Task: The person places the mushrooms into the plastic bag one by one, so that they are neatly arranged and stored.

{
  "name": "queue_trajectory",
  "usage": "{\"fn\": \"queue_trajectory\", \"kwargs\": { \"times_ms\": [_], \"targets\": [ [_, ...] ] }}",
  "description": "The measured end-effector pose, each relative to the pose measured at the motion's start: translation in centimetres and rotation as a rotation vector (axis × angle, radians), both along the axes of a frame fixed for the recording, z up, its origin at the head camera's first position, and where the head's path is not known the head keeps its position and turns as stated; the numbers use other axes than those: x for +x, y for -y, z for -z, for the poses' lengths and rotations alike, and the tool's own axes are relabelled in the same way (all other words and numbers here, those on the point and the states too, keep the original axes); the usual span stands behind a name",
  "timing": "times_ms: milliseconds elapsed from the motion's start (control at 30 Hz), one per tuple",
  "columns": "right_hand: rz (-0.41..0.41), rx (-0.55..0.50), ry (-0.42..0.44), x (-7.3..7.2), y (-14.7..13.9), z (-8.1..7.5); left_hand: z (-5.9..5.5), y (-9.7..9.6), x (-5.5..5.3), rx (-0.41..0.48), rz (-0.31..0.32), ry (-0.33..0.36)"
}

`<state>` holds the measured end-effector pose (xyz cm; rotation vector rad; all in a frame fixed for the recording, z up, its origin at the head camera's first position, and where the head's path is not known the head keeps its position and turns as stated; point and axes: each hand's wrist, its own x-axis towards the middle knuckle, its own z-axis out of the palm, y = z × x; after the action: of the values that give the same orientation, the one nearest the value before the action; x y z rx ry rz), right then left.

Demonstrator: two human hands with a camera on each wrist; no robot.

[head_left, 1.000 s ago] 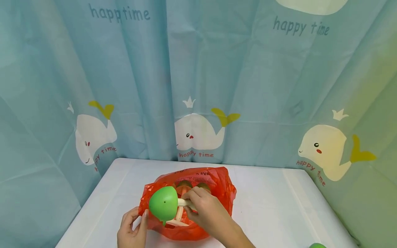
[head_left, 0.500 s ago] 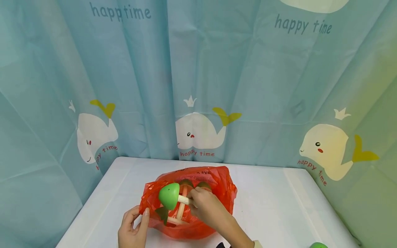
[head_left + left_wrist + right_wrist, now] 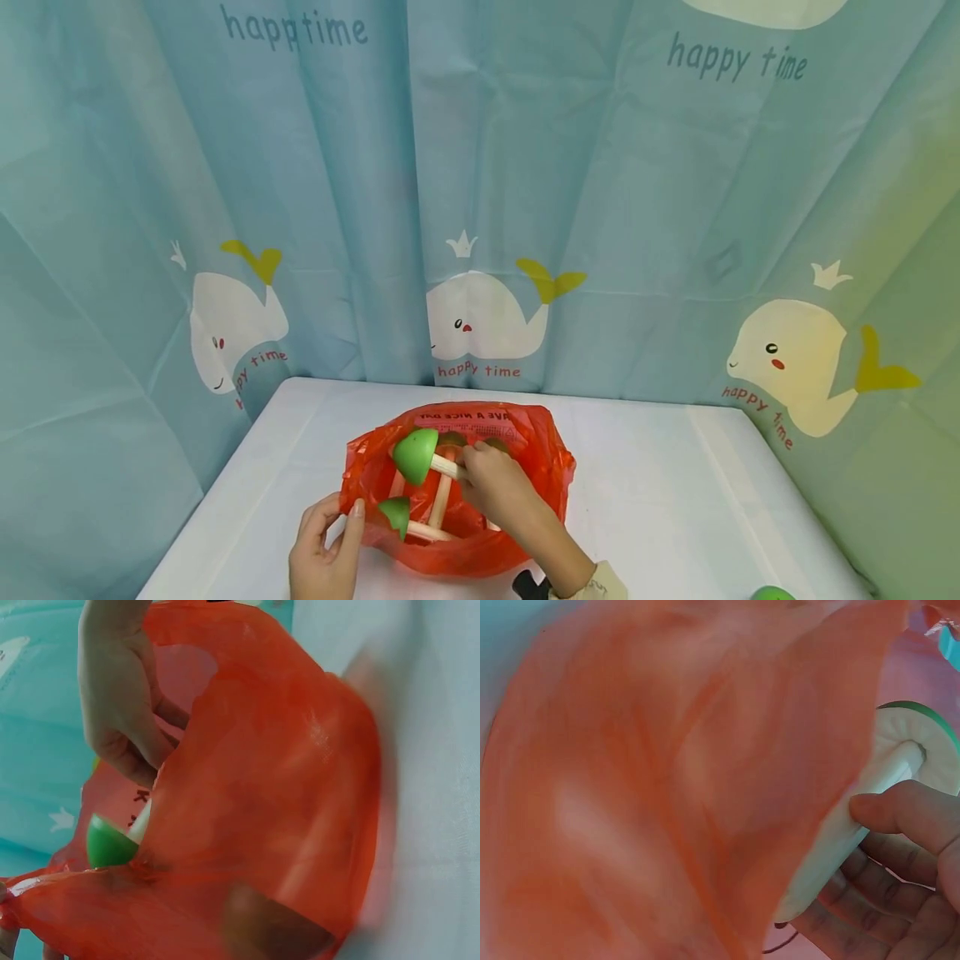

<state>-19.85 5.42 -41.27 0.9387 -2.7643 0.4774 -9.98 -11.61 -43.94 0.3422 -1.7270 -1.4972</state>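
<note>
A red plastic bag (image 3: 457, 564) lies on the white table with its mouth spread. At its left rim my left hand (image 3: 327, 550) pinches the plastic. My right hand (image 3: 501, 490) reaches into the mouth and grips the pale stem of a toy mushroom (image 3: 415, 456) with a green cap. In the right wrist view the thumb presses on the mushroom's stem (image 3: 870, 776), and bag film hides part of it. Below it in the bag lies another green-capped mushroom (image 3: 394, 514). More stems and caps show dimly behind, partly covered by the hand and the red film.
A rounded green object (image 3: 772, 593) is cut off at the table's lower right edge. Behind the white table (image 3: 660, 483) hangs a blue curtain (image 3: 637, 208) with whale prints. A black item (image 3: 530, 586) sits by the right sleeve.
My right hand has carried the mushroom away from me and deeper into the bag, uncovering the lower mushroom. The left hand keeps its hold on the rim.
</note>
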Motion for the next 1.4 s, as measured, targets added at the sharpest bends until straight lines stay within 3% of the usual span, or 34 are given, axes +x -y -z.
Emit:
{"fn": "queue_trajectory", "kwargs": {
  "times_ms": [200,467,867,1100,1400],
  "targets": [
    [-0.001,0.025,-0.018,-0.4,0.4,0.4,0.0,0.0,-0.1,-0.002,0.016,0.017],
    [0.041,0.022,0.04,-1.0,1.0,1.3,-0.4,-0.1,0.0,0.018,0.023,0.034],
    [0.001,0.074,-0.026,-1.4,1.6,3.7,-0.5,-0.2,0.1,0.036,0.032,0.073],
    [0.005,0.053,-0.029,-1.5,2.0,4.2,-0.5,-0.2,0.2,0.031,0.023,0.115],
    [0.018,0.068,-0.006,-1.5,2.4,5.2,-0.1,-0.2,0.1,0.025,0.004,0.074]
  ]
}}
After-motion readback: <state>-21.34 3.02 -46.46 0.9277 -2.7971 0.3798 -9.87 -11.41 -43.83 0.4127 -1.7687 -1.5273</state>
